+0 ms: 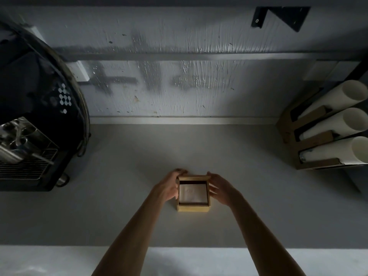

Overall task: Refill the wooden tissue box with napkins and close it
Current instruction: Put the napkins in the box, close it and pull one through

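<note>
Wooden tissue box [193, 207] sits on the grey tabletop [123, 196], centre, near the front edge. Top open; white napkins [192, 193] fill the inside, flat, just below the rim. Lid [194, 177] lies across the far edge of the box, only partly over the opening.

Left hand [168, 189] against the box's left side, fingers reaching to the lid's far left corner; grip loosely curled on box and lid. Right hand [220, 188] at the right side, thumb near the lid's right end, fingers spread along the wall; grip half-wide, touching.

Coffee machine [33, 120] far left. Cardboard rack of white cup stacks [326, 132] far right. Light dim
</note>
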Demonstrator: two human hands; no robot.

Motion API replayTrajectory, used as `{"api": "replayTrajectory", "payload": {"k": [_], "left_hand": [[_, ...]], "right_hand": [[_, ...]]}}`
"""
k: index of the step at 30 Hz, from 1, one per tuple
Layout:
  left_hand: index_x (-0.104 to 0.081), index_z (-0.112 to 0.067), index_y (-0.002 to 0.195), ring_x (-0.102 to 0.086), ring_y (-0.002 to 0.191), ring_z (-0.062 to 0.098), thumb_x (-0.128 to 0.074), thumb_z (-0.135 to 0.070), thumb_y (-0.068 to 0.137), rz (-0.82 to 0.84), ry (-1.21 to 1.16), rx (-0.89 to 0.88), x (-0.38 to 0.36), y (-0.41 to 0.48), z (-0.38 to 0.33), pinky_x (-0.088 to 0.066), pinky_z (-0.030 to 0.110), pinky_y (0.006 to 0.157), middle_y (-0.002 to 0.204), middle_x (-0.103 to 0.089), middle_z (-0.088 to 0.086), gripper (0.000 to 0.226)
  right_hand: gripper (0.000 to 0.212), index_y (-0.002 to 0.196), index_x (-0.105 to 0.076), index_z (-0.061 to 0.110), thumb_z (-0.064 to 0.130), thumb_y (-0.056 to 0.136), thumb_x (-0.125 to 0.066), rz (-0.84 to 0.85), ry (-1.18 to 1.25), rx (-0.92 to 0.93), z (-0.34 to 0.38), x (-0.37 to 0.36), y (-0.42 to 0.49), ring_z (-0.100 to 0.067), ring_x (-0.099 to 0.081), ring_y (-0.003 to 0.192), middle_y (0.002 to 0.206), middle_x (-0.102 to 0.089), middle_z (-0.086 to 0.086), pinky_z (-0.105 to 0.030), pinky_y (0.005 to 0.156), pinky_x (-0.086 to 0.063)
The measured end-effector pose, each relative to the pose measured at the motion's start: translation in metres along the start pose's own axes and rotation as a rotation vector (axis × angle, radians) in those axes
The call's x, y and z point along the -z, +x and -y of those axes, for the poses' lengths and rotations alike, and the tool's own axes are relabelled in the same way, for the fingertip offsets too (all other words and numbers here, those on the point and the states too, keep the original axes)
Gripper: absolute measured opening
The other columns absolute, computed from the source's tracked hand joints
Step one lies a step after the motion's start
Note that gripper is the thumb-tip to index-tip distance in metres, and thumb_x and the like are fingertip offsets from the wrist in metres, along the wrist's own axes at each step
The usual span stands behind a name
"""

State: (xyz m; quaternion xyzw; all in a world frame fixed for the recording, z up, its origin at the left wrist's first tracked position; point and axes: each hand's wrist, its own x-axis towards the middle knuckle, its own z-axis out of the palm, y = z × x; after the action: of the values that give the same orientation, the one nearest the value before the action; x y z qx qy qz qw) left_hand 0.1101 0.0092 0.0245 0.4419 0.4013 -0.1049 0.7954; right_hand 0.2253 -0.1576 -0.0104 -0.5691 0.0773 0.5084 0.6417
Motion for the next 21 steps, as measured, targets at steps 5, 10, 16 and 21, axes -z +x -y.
{"api": "replayTrajectory", "payload": {"k": [5, 10, 16, 21], "left_hand": [[-0.036, -0.029, 0.136, -0.056, 0.119, 0.02, -0.057, 0.006, 0.09, 0.085, 0.083, -0.238, 0.023, 0.006, 0.039, -0.046, 0.039, 0.097, 0.139, -0.052, 0.008, 0.062], [-0.043, -0.036, 0.134, -0.044, 0.134, 0.008, -0.045, 0.024, 0.085, 0.081, 0.226, -0.333, 0.037, 0.007, 0.073, -0.043, 0.022, 0.096, 0.14, -0.053, -0.007, 0.078], [0.001, -0.024, 0.153, -0.025, 0.142, 0.015, -0.05, 0.009, 0.08, -0.044, 0.625, -0.387, 0.027, 0.01, 0.064, -0.039, 0.027, 0.105, 0.156, -0.019, 0.002, 0.095], [0.003, -0.023, 0.155, -0.012, 0.149, 0.025, -0.068, -0.017, 0.085, -0.057, 1.051, -0.34, 0.01, 0.014, 0.067, -0.031, 0.028, 0.114, 0.156, 0.033, 0.009, 0.099]], "right_hand": [[0.053, 0.129, -0.051, 0.012, 0.012, 0.081, -0.073, 0.025, -0.055, 0.231, -0.034, 0.018, -0.001, -0.022, -0.061, 0.094, 0.11, -0.062, -0.016, -0.029, 0.082, -0.052], [0.047, 0.131, -0.053, 0.003, -0.008, 0.086, -0.061, -0.208, -0.319, 0.36, -0.047, 0.009, -0.001, -0.026, -0.063, 0.099, 0.114, -0.066, -0.017, -0.042, 0.091, -0.052], [0.044, 0.124, -0.059, 0.019, 0.006, 0.083, -0.067, -0.351, -0.609, 0.45, -0.052, 0.003, -0.004, -0.022, -0.066, 0.103, 0.116, -0.067, -0.006, -0.041, 0.085, -0.056], [0.018, 0.097, -0.065, 0.022, 0.037, 0.088, -0.06, -0.57, -1.165, 0.748, -0.052, -0.019, -0.022, -0.022, -0.06, 0.089, 0.103, -0.06, 0.0, -0.036, 0.068, -0.052]]}}
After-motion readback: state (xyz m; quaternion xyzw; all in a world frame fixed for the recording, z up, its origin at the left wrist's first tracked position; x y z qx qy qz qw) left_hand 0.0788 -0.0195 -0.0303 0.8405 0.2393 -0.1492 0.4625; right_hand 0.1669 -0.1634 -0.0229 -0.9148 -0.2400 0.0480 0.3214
